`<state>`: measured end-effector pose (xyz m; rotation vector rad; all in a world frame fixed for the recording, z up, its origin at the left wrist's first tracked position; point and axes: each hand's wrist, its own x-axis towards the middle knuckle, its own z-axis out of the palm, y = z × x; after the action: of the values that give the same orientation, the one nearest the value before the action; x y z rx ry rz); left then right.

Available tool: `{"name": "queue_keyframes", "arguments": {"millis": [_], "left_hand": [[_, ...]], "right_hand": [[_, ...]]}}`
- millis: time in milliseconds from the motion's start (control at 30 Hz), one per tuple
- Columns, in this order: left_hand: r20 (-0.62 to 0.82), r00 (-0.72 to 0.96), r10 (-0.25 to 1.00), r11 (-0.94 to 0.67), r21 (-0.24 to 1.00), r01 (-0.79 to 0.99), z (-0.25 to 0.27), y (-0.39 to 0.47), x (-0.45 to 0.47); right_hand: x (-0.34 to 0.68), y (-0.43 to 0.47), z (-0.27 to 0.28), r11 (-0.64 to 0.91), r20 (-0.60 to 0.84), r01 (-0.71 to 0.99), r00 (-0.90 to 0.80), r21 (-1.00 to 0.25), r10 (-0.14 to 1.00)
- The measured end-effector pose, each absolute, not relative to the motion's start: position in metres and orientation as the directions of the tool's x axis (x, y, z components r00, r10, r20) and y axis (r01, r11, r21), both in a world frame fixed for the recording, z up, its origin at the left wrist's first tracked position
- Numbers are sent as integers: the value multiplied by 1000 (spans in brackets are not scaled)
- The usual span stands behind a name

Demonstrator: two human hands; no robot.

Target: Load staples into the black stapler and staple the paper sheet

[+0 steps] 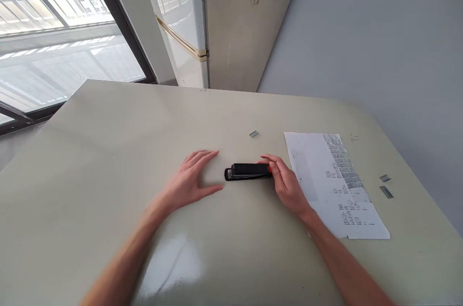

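A black stapler (249,171) lies lengthwise on the pale table, its front end pointing left and a bit of red showing at its rear. My right hand (285,183) grips that rear end between thumb and fingers. Just left of the stapler, my left hand (193,178) rests with thumb and fingers spread apart, holding nothing and not touching it. Under and beside my right wrist are printed paper sheets (307,161).
A small strip of staples (253,134) lies beyond the stapler. Two more staple strips (386,192) are near the table's right side. Behind the table (144,118) stand a refrigerator (238,31), a grey wall (379,31) and a window (54,55).
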<state>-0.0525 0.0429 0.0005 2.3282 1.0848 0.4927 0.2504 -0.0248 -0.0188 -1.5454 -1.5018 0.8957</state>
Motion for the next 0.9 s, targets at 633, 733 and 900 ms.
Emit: {"name": "queue_keyframes", "arguments": {"millis": [633, 733, 900], "left_hand": [[200, 47, 979, -184, 752, 634, 9, 46, -60], [194, 72, 978, -197, 760, 620, 7, 45, -59], [185, 90, 979, -200, 750, 631, 2, 46, -60]], "right_hand": [[254, -25, -17, 38, 50, 453, 14, -891, 999], [256, -25, -20, 52, 60, 444, 4, -894, 998], [255, -24, -21, 90, 100, 398, 4, -913, 995]]}}
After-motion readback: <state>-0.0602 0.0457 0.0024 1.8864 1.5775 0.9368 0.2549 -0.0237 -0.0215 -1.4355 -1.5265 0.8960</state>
